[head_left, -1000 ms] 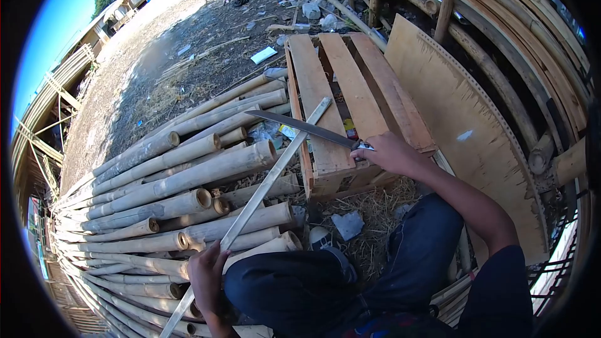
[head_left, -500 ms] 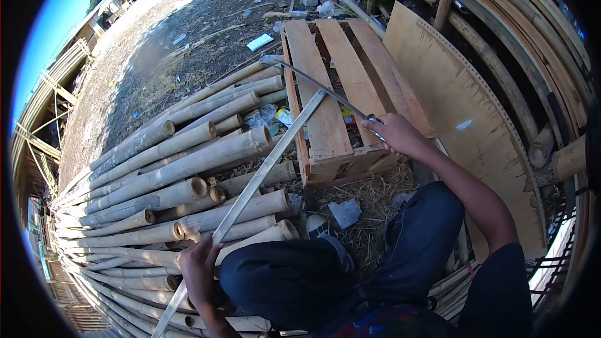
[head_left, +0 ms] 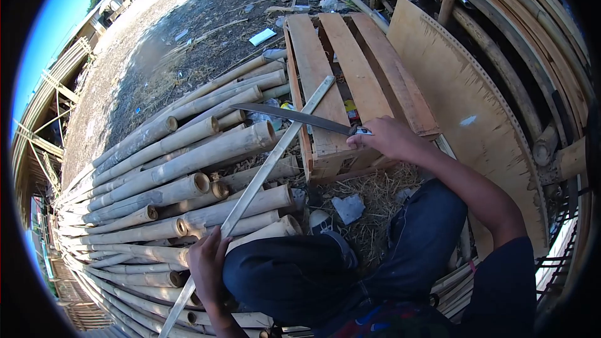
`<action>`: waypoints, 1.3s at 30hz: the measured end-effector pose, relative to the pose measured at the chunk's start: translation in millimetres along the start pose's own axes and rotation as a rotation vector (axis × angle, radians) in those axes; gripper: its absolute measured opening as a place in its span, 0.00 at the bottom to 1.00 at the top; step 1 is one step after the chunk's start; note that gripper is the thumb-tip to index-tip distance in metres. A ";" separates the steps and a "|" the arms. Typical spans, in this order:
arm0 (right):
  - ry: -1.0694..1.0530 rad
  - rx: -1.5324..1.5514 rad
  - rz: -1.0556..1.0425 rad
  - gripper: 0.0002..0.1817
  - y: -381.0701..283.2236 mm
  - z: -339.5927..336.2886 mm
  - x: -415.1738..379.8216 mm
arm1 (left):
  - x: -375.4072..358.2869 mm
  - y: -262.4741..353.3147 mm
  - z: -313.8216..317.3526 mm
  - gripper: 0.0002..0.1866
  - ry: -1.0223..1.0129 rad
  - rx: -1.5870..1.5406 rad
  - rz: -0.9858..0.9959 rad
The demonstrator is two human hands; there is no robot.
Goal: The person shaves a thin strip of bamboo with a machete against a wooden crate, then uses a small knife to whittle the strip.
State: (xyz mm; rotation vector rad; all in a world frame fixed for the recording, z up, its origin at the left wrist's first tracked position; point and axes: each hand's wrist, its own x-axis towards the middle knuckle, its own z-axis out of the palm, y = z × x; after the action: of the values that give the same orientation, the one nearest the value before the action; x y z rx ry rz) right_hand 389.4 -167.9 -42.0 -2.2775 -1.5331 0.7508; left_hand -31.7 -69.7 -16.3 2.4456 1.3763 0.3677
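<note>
We see the right hand (head_left: 387, 138) clamped on the handle of a long knife with a dark grey metal blade (head_left: 325, 121), its fingers wrapped so far round that most of the handle is hidden. The left hand (head_left: 206, 263) is closed round the lower part of a long, flat, pale strip of wood or bamboo (head_left: 256, 191), beside a knee in dark blue jeans (head_left: 282, 275). Just beyond the knees stands a light brown slatted wooden crate (head_left: 347, 50); through its gaps we see a yellow and red scrap of wrapper (head_left: 352, 111), though we cannot tell whether it lies inside or beneath. The strip slants from the bottom of our view up and rightward, its far end over the crate slat nearest the poles. The knife lies across it near that end, tip pointing left and slightly away, handle to the right; we cannot tell whether the blade touches the strip. The strip looks straight, narrow and smooth, with light catching its face, while the blade is broad, tapering to a point. Left of the crate we see stacked round tan bamboo poles (head_left: 206, 147), and to its right a large brown plywood sheet (head_left: 469, 119) with a ragged edge.
</note>
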 end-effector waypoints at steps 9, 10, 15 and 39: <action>0.098 -0.065 0.016 0.38 -2.7 5.3 -3.4 | 8.3 7.6 -3.3 0.16 -0.003 -0.011 -0.002; 0.138 -0.078 0.000 0.38 7.7 5.2 0.5 | 6.5 6.1 -3.6 0.16 -0.005 -0.035 -0.016; 0.130 0.181 0.285 0.33 28.7 -9.6 6.7 | -2.8 -7.9 -8.1 0.17 -0.041 -0.051 -0.092; -0.039 0.226 0.116 0.35 16.9 -1.5 7.0 | -1.9 -10.6 1.1 0.19 -0.006 -0.082 -0.130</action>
State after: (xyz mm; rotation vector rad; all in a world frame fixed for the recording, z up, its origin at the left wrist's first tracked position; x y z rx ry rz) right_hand 405.2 -167.9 -51.1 -2.2086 -1.2683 0.9535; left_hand -40.5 -66.3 -21.6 2.2762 1.4786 0.3776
